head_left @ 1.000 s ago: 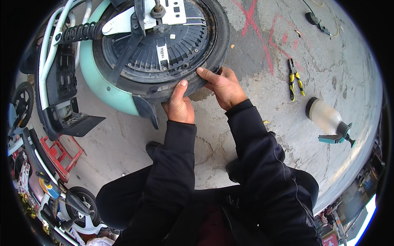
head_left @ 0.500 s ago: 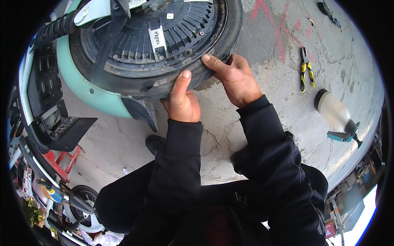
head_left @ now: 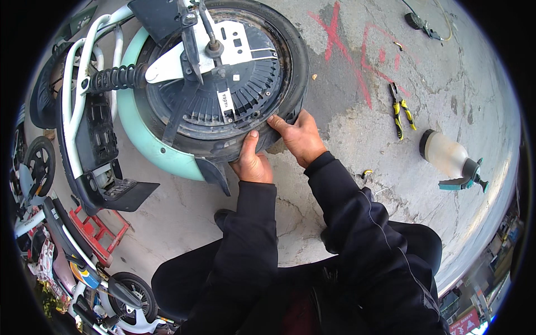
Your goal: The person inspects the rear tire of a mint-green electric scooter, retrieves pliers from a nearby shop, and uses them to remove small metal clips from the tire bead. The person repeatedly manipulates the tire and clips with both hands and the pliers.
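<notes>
A scooter lies on its side, its rear wheel (head_left: pixel 212 97) with black hub motor, white bracket (head_left: pixel 240 39) and mint mudguard (head_left: pixel 167 162) facing up. My left hand (head_left: pixel 252 162) grips the tyre (head_left: pixel 291 84) at the edge nearest me, thumb pressed on top and fingers hidden underneath. My right hand (head_left: pixel 301 139) holds the same tyre just to the right, its thumb on the sidewall near the rim and its fingers curled over the outer edge. A black flap (head_left: pixel 213 174) hangs from the mudguard beside my left hand.
Yellow-black pliers (head_left: pixel 402 111) and a pump spray bottle (head_left: pixel 446 157) lie on cracked concrete at right. A hose fitting (head_left: pixel 416 22) lies farther back. A red metal stand (head_left: pixel 97 231) and other two-wheelers (head_left: pixel 125 296) crowd the left side.
My view has shifted, putting the wheel slightly lower in the picture than in both earlier frames. Both hands still grip the tyre at about the same place.
</notes>
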Demonstrator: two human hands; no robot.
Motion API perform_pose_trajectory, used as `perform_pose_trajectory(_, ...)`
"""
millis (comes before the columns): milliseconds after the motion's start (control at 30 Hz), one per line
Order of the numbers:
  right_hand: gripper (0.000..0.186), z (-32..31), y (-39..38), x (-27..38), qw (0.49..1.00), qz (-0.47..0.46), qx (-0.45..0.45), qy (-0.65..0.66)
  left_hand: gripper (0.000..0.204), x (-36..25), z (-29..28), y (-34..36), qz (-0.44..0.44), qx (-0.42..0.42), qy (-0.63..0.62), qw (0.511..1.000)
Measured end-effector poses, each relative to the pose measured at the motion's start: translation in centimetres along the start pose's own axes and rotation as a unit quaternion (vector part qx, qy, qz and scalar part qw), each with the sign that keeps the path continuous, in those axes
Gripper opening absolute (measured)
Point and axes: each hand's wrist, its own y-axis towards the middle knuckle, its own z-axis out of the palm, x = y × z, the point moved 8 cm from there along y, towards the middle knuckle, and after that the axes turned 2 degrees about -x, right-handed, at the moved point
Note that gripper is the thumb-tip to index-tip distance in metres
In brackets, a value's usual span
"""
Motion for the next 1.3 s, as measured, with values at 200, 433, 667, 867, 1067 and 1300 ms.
perform_pose_trajectory(200,0.045,0.4,-0.3,0.8,1.0,-0.009,-0.011,-0.004,0.053,-0.8,1.4,-0.3,0.003,0.035,0.011,0.999)
perform_pose_trajectory(433,0.083,-1.9,0.3,3.1,0.976,0.019,0.198,-0.084,0.045,-0.3,1.3,0.1,0.001,0.035,0.024,0.999)
perform_pose_trajectory(667,0.051,-17.9,1.4,7.8,0.7,-0.273,0.059,-0.658,0.033,-0.5,0.4,0.1,-0.021,-0.016,0.06,0.998)
perform_pose_trajectory(867,0.031,-22.3,0.3,1.5,0.763,-0.248,0.106,-0.588,0.044,-0.8,1.8,0.2,-0.002,0.05,0.055,0.997)
perform_pose_trajectory(1067,0.026,-22.5,1.1,0.9,0.822,-0.289,0.1,-0.48,0.049,0.0,2.6,0.1,-0.005,0.05,0.081,0.995)
perform_pose_trajectory(1300,0.02,-26.5,3.5,3.6,0.901,-0.336,-0.034,-0.273,0.048,0.2,2.9,0.1,-0.002,0.034,0.072,0.997)
